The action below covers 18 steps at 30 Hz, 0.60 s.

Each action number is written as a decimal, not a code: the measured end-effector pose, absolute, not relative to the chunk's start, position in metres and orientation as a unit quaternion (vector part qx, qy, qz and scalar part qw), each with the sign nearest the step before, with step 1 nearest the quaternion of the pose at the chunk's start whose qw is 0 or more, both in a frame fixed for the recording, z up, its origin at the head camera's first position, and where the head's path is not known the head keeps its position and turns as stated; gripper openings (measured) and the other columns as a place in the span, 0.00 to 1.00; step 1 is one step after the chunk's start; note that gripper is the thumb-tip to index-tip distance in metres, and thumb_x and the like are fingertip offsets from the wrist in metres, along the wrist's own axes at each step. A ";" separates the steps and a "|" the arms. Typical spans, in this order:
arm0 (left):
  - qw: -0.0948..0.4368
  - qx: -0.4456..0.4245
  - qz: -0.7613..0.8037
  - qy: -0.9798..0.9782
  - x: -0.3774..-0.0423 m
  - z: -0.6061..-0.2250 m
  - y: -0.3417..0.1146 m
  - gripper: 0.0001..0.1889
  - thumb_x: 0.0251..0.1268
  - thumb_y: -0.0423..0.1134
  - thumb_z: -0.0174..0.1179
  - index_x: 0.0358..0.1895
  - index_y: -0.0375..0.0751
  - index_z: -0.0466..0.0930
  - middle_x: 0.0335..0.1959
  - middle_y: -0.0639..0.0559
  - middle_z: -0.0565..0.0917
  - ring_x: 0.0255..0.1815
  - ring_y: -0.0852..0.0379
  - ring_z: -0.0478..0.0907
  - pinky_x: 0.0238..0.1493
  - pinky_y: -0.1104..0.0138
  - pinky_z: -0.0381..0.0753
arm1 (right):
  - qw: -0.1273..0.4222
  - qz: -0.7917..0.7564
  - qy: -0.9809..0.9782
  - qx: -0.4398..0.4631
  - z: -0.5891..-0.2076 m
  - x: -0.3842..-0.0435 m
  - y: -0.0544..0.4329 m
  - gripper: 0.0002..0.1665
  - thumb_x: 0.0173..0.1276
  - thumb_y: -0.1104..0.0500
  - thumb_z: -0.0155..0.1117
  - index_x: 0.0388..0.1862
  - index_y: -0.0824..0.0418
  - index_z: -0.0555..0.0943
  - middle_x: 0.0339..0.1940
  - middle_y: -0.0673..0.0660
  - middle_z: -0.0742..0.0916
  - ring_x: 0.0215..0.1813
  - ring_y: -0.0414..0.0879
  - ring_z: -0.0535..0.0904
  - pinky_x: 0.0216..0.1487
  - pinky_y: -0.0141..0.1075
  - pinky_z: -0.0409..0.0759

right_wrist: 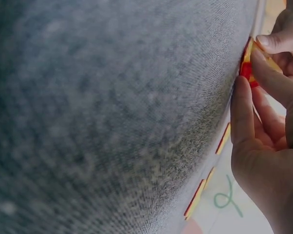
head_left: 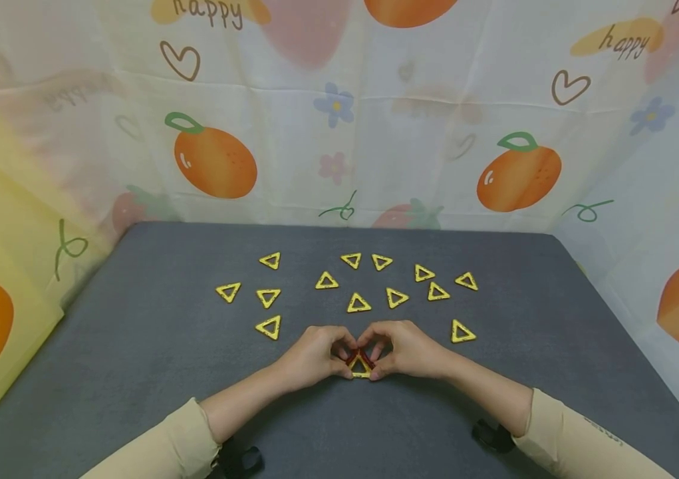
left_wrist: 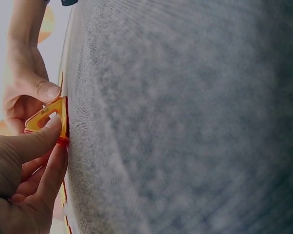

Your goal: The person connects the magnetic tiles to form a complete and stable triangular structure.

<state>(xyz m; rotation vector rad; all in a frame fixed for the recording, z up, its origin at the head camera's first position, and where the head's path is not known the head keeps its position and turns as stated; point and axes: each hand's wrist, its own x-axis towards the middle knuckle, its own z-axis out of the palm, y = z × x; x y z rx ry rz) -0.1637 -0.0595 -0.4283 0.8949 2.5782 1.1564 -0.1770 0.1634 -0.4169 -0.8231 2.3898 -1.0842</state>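
Near the front middle of the table, both hands meet at small hollow triangle frames, yellow with red edges. My left hand point(head_left: 318, 356) pinches the left side, with its thumb on the yellow face. On the opposite side my right hand point(head_left: 407, 349) pinches with thumb and fingers. The held triangle frames point(head_left: 361, 375) form a tilted shape with a yellow front and dark red inner sides, low at the tabletop. In the left wrist view the yellow face point(left_wrist: 34, 123) leans back from a red lower edge. Fingers hide much of the back.
Several more yellow triangle frames lie flat and scattered beyond the hands, such as one at left point(head_left: 269, 326) and one at right point(head_left: 462, 331). A dark grey cloth covers the table point(head_left: 153, 372). A printed curtain point(head_left: 375, 146) closes off the back and sides.
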 end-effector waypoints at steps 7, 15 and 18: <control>0.098 0.296 0.393 0.865 -0.164 -0.429 -0.060 0.18 0.44 0.31 0.78 0.41 0.37 0.83 0.35 0.46 0.87 0.35 0.58 0.86 0.32 0.78 0.80 | 0.202 -0.395 0.845 -0.298 -0.418 -0.177 0.164 0.28 0.50 0.60 0.81 0.52 0.51 0.83 0.42 0.51 0.87 0.39 0.36 0.84 0.37 0.29 0.84; 0.116 0.288 0.409 0.858 -0.163 -0.428 -0.060 0.17 0.44 0.28 0.77 0.39 0.37 0.82 0.33 0.46 0.85 0.34 0.60 0.85 0.32 0.79 0.81 | 0.199 -0.386 0.850 -0.297 -0.420 -0.177 0.165 0.28 0.52 0.58 0.80 0.53 0.49 0.83 0.38 0.50 0.87 0.36 0.35 0.82 0.35 0.29 0.83; 0.114 0.287 0.406 0.860 -0.163 -0.427 -0.060 0.17 0.44 0.29 0.77 0.39 0.37 0.82 0.33 0.47 0.84 0.34 0.61 0.85 0.32 0.79 0.81 | 0.196 -0.382 0.853 -0.298 -0.420 -0.177 0.165 0.27 0.54 0.56 0.79 0.54 0.48 0.83 0.36 0.50 0.87 0.35 0.35 0.82 0.35 0.29 0.82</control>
